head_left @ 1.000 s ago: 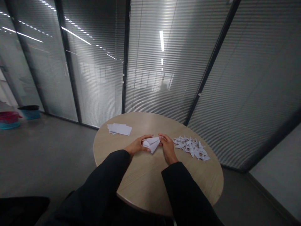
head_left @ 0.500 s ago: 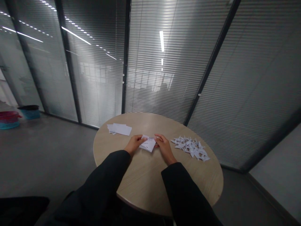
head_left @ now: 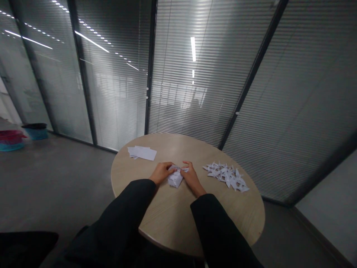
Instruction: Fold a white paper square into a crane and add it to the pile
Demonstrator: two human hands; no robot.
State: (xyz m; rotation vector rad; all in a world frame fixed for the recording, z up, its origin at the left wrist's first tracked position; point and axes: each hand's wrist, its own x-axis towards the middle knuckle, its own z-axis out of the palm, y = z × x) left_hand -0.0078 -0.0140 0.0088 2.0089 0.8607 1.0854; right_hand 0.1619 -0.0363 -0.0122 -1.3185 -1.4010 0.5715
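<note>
Pressing a fold flat wants a hard bare surface, and the round wooden table [head_left: 173, 223] gives one, with the heap of small folded pieces [head_left: 226, 176] well off to the right and the stack of flat sheets [head_left: 142, 152] at the far left. The left hand [head_left: 161, 173] and right hand [head_left: 192, 178] rest near its middle, either side of the half-folded white paper [head_left: 175, 180], fingers close together and bent down onto its upper edge. By my judgement the crease comes sharp if the edges are aligned under the fingertips [head_left: 172, 170] first, then pressure runs outward from the centre.
</note>
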